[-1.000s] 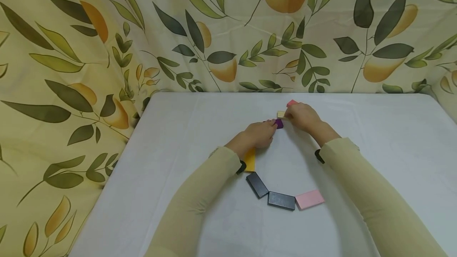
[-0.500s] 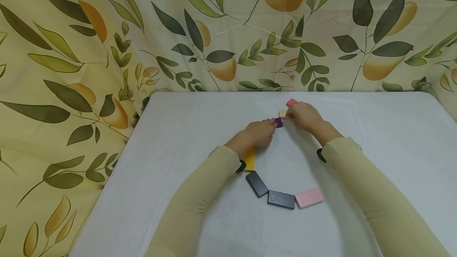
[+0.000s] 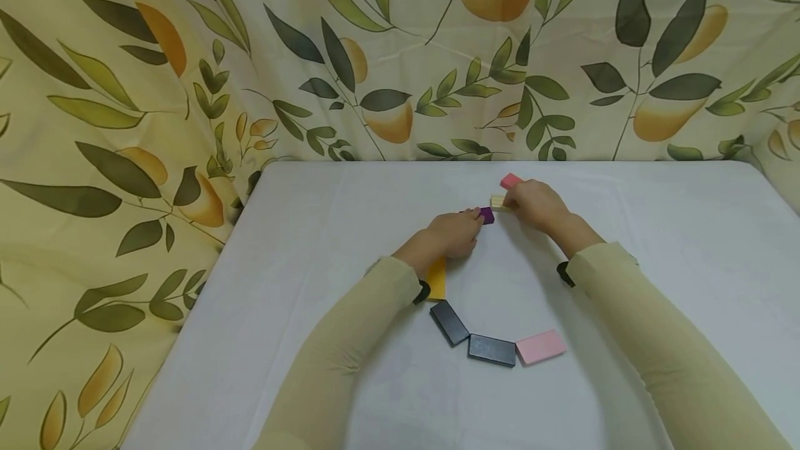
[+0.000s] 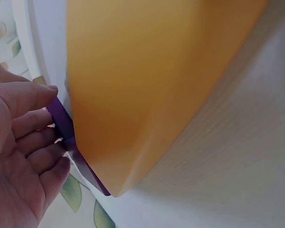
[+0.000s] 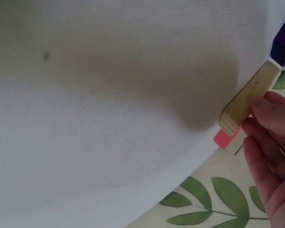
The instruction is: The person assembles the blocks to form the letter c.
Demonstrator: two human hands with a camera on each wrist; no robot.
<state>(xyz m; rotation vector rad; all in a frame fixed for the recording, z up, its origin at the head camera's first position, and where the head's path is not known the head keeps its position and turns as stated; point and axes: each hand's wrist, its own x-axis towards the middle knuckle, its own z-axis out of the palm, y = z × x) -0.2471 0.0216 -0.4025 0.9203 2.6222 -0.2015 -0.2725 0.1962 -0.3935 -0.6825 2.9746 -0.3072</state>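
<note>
We see the wooden block (image 3: 498, 203) near twelve o'clock in a curved row on the white surface (image 3: 687, 248); the fingers of the right hand (image 3: 537, 207) pinch it towards its three o'clock end; the fingers of the left hand (image 3: 453, 235) are narrow, holding the purple block (image 3: 487, 215) between seven and eight o'clock from the wooden one, corners meeting or nearly so; a coral block (image 3: 510, 180) sits at one o'clock, just beyond. We judge the wooden block light, stiff and hardly fragile; its grain likely gives some grip, while the purple one looks slicker; we would pinch the wood lightly, away from the purple corner, since light pieces slide at a nudge; around the row we count the yellow block (image 3: 437, 280) at nine o'clock, one black block (image 3: 450, 322) past seven, another black block (image 3: 492, 350) at six and the pink block (image 3: 541, 347) near five.
</note>
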